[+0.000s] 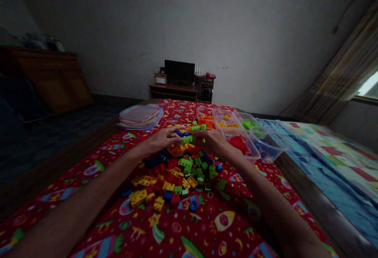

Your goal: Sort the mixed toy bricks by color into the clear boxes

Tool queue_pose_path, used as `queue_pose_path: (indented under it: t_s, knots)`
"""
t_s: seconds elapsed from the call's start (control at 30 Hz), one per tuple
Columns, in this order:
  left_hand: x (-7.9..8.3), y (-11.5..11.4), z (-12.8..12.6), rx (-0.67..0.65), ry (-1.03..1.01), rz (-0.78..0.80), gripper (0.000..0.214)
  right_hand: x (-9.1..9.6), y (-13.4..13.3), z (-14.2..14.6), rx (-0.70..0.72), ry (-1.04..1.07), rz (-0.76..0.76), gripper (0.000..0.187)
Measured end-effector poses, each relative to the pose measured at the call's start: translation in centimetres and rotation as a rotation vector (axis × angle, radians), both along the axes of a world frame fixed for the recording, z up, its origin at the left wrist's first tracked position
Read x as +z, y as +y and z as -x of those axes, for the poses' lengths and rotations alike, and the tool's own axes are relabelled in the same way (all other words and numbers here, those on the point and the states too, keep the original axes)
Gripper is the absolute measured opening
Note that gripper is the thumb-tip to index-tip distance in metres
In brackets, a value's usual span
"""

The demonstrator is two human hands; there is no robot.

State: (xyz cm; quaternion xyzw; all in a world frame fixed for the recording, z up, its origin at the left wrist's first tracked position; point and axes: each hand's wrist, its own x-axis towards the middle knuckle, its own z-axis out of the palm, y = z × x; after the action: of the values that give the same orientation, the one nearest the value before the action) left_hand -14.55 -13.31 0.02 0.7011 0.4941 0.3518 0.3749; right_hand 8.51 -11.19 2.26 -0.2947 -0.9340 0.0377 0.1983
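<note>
Centrally, glossy studded plastic bricks (177,175) heaped on red printed bedspread (242,199); left hand (162,140), right hand (211,141) both curled, pinching green brick (186,139) between them; clear plastic tubs (240,140) at one o'clock.

A bare grey plaster wall (236,41) rises behind a low brown wooden stand (173,91) at upper centre; a striped beige curtain (339,65) hangs beside a bright window (369,84) at far right.

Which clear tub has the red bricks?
The clear plastic tub right beside the right hand, holding red bricks; the tubs behind it hold orange bricks, yellow bricks and green bricks.
</note>
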Motion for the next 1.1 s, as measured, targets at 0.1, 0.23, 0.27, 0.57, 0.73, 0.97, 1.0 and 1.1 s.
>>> queue_pose_path:
  t_s: [0.1, 0.23, 0.27, 0.57, 0.73, 0.97, 1.0, 1.1]
  knots:
    - [0.2, 0.0, 0.2, 0.026, 0.013, -0.009, 0.074, 0.5, 0.9, -1.2, -0.049, 0.054, -0.010, 0.012]
    - [0.4, 0.1, 0.4, 0.062, 0.035, -0.010, 0.068, 1.6, 2.2, -3.2, -0.239, 0.128, -0.062, 0.016]
    - [0.3, 0.1, 0.5, 0.063, 0.037, -0.016, 0.065, 1.9, 2.7, -3.9, -0.293, 0.140, -0.082, 0.018]
    - [0.2, -0.5, -0.8, 0.049, 0.144, -0.072, 0.045, 2.4, 8.1, -12.6, -0.908, 0.298, -0.111, 0.024]
    - [0.8, -1.2, -1.7, 0.065, 0.214, -0.118, 0.043, 1.6, 9.8, -14.5, -0.906, 0.350, 0.024, 0.029]
    - [1.3, -1.5, -1.3, -0.028, 0.455, -0.215, 0.040, 3.2, 8.2, -12.0, -0.779, 0.380, -0.029, 0.038]
    - [1.4, -1.6, -1.1, -0.064, 0.503, -0.232, 0.039, 3.5, 7.8, -11.5, -0.742, 0.380, -0.038, 0.037]
    - [1.4, -1.7, -0.8, -0.146, 0.611, -0.303, 0.039, 3.8, 6.9, -10.0, -0.655, 0.348, -0.062, 0.033]
